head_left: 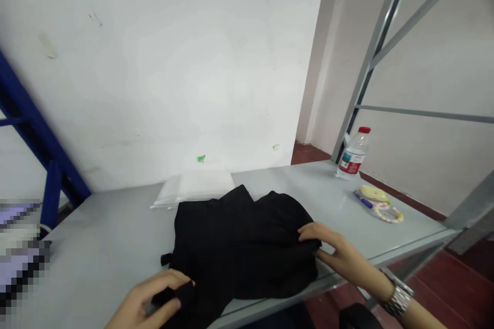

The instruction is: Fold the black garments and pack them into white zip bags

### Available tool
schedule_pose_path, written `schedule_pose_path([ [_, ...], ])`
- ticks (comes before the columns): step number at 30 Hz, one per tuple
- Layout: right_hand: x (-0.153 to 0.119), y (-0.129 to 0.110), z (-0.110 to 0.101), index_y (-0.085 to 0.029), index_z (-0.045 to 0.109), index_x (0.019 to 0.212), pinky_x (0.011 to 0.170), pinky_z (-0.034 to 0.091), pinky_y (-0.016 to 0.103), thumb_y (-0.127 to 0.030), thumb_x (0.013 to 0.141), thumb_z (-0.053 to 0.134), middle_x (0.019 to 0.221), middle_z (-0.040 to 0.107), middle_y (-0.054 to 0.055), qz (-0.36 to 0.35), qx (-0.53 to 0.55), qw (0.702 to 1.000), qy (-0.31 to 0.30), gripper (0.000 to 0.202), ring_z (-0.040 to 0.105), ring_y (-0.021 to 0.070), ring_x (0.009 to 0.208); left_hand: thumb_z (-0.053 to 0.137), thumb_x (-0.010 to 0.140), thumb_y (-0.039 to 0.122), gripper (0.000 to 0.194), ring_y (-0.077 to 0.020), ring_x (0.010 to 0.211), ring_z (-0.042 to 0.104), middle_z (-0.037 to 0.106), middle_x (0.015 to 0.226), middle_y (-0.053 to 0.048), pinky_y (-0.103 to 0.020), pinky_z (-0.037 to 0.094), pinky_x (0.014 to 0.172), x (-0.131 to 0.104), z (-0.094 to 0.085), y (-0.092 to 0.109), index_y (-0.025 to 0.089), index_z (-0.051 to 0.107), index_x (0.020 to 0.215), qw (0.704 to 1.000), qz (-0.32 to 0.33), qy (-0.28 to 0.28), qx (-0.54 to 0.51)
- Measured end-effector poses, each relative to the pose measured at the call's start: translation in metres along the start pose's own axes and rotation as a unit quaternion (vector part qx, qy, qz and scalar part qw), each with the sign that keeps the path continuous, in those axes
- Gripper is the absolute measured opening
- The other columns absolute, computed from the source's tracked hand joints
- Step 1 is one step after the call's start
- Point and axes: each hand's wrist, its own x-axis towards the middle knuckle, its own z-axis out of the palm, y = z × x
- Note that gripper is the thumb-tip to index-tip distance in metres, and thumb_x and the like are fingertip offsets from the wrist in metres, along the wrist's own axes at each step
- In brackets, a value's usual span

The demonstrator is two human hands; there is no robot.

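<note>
A black cloth garment [247,247] lies spread and wrinkled over the grey table, its lower part hanging past the front edge. At its lower left, my left hand [154,295] pinches a fold of the black fabric between thumb and fingers. My right hand [332,247], with a metal watch on the wrist, grips the garment's right edge, fingers on top and thumb underneath. A small black tab sticks out from the garment's left side.
Behind the garment, white translucent bags [196,185] lie on the table [108,236] by the white wall. At the right are a red-capped bottle [353,157], a yellow item [373,194], a blue pen-like item [363,199] and a beaded loop [388,213]. Metal frames flank the table.
</note>
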Motion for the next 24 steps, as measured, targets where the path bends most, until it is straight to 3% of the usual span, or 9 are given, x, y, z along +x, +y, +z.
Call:
schedule_pose_path([
  [2,0.011,0.001,-0.005,-0.023,0.061,0.092,0.087,0.045,0.037,-0.032,0.083,0.049,0.1,0.063,0.006,0.034,0.032,0.999,0.014,0.017,0.056,0.0228,0.095,0.053,0.076,0.047,0.028,-0.0179,0.067,0.055,0.057,0.066,0.0,-0.024,0.048,0.064,0.008,-0.005,0.008,0.023,0.057,0.064,0.998,-0.022,0.055,-0.012],
  [6,0.042,0.007,-0.006,-0.019,0.057,0.075,0.06,0.043,0.028,-0.053,0.081,0.048,0.07,0.058,0.001,0.108,0.074,0.991,0.035,0.035,0.053,0.0162,0.066,0.044,0.079,0.059,0.042,-0.0126,0.054,0.038,0.034,0.057,0.005,-0.021,0.036,0.05,0.026,-0.007,0.011,0.022,0.036,0.059,0.991,-0.052,0.123,-0.015],
  [11,0.067,0.03,0.015,-0.018,0.05,0.06,0.049,0.03,0.025,-0.053,0.076,0.053,0.053,0.046,-0.004,0.173,0.008,0.985,0.005,0.039,0.041,0.0113,0.051,0.04,0.079,0.056,0.038,-0.0149,0.052,0.041,0.034,0.053,0.006,-0.025,0.035,0.054,0.034,0.01,-0.012,0.024,0.031,0.061,0.977,-0.103,0.146,0.117],
  [14,0.068,0.038,0.019,-0.018,0.047,0.055,0.049,0.026,0.026,-0.049,0.076,0.053,0.05,0.042,-0.004,0.189,-0.058,0.98,-0.017,0.038,0.038,0.0109,0.049,0.035,0.083,0.049,0.033,-0.0162,0.048,0.046,0.042,0.05,0.005,-0.026,0.033,0.053,0.034,0.011,-0.018,0.024,0.033,0.061,0.962,-0.116,0.126,0.213],
  [17,0.069,0.031,0.007,-0.018,0.053,0.063,0.052,0.032,0.027,-0.048,0.073,0.058,0.057,0.052,-0.002,0.177,-0.091,0.98,-0.018,0.032,0.046,0.0135,0.054,0.041,0.081,0.051,0.03,-0.018,0.051,0.053,0.052,0.053,0.004,-0.026,0.035,0.052,0.044,-0.002,-0.014,0.024,0.044,0.067,0.962,-0.113,0.092,0.23],
  [20,0.082,0.012,-0.01,-0.019,0.058,0.082,0.06,0.041,0.03,-0.049,0.074,0.058,0.073,0.061,0.003,0.137,-0.109,0.984,0.025,0.031,0.055,0.0176,0.065,0.049,0.076,0.056,0.037,-0.0217,0.07,0.063,0.065,0.079,-0.002,-0.028,0.043,0.062,0.071,-0.022,-0.004,0.023,0.053,0.093,0.967,-0.087,0.119,0.206],
  [22,0.102,-0.004,-0.011,-0.019,0.059,0.092,0.072,0.045,0.033,-0.044,0.08,0.053,0.086,0.062,0.006,0.061,-0.123,0.988,0.064,0.029,0.058,0.0199,0.078,0.05,0.076,0.052,0.041,-0.0263,0.092,0.061,0.064,0.1,-0.009,-0.033,0.044,0.077,0.095,-0.032,0.003,0.021,0.055,0.102,0.963,-0.041,0.138,0.229],
  [24,0.129,-0.017,0.0,-0.018,0.059,0.103,0.088,0.043,0.036,-0.035,0.082,0.052,0.103,0.061,0.008,-0.035,-0.127,0.99,0.053,0.028,0.056,0.0217,0.097,0.052,0.076,0.044,0.038,-0.0297,0.105,0.055,0.061,0.111,-0.012,-0.036,0.041,0.085,0.117,-0.036,0.006,0.019,0.057,0.104,0.955,-0.026,0.117,0.271],
])
